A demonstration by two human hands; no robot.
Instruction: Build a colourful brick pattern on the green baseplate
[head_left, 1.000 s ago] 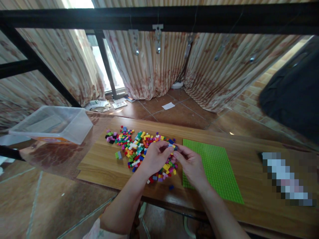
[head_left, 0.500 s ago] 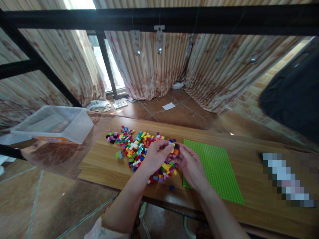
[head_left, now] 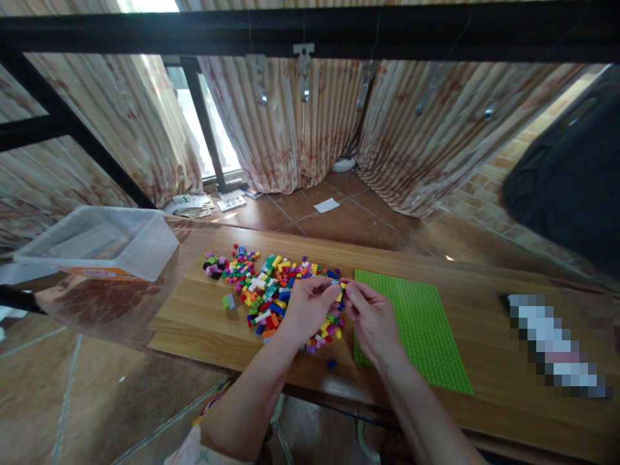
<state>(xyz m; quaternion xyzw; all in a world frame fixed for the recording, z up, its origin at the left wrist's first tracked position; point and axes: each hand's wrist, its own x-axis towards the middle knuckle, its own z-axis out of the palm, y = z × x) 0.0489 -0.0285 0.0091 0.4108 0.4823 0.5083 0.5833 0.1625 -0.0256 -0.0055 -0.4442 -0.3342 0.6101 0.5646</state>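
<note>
My left hand (head_left: 310, 307) is closed in a pinch over the right side of a heap of toy building bricks (head_left: 259, 284). Between its thumb and fingers shows a small yellow brick (head_left: 340, 296), with a light blue bit near it. Fingertips almost meet where my right hand (head_left: 371, 313), also pinching, has a tiny yellow piece (head_left: 343, 285) at its tips. Whether the pieces are joined I cannot tell. My right wrist lies over the left edge of a green studded baseplate (head_left: 421, 329).
The bricks lie on a wooden table (head_left: 184, 323). A dark blue brick (head_left: 332, 364) sits apart near the front edge, and a green-and-grey one (head_left: 228, 301) at the left. Far left stands a clear plastic bin (head_left: 155, 248). A blurred-out object (head_left: 557, 349) is at right.
Both hands remain together over the heap. The orange and dark pieces seen between the fingers earlier no longer show; yellow shows there now. The view has shifted slightly.
</note>
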